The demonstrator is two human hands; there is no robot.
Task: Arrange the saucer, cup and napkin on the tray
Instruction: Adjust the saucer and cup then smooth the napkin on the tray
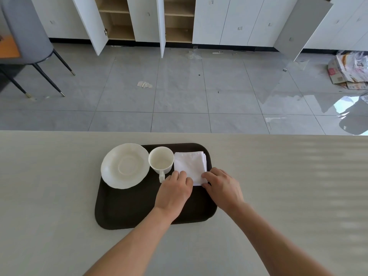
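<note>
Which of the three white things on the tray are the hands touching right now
The folded napkin at the tray's right end. Both the left hand and right hand rest on its near edge; the saucer and cup sit untouched.

One head-worn wide-angle view looks forward and steeply down, close over the bench (59, 176) and tray (127, 208); beyond lie floor (179, 92) and cabinets (211, 20), edges probably bent by the lens.
</note>
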